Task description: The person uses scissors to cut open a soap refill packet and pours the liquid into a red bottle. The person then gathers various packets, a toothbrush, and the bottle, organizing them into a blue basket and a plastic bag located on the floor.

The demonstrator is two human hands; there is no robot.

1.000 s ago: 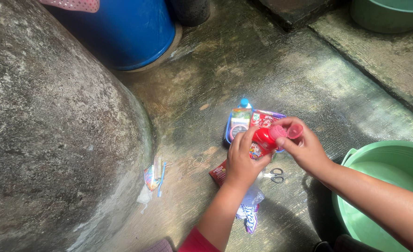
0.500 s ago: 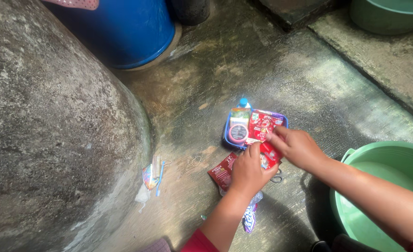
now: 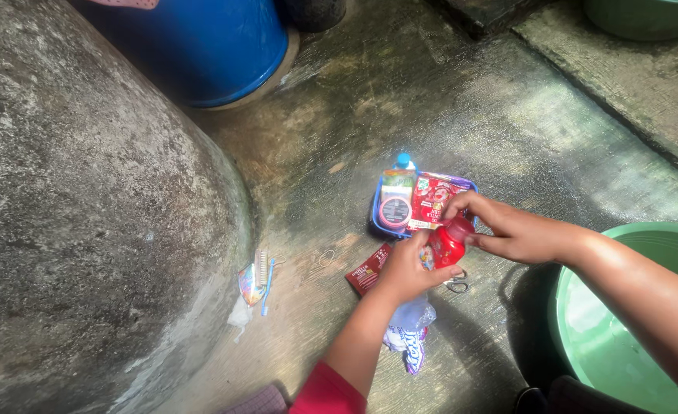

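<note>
Gripping red bottle (image 3: 448,244) between both hands

I crouch on a wet, dark concrete floor (image 3: 431,100) that shines where daylight falls ahead of my hands. A big rough stone mass (image 3: 86,215) bulges far to their left. Beyond that stands a blue barrel (image 3: 208,46). A raised concrete ledge (image 3: 630,84) runs off ahead and to the right.

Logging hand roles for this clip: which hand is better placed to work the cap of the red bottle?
Right. The right hand has its fingers at the top of the red bottle, while the left hand grips the body from below, steadying it.
</note>
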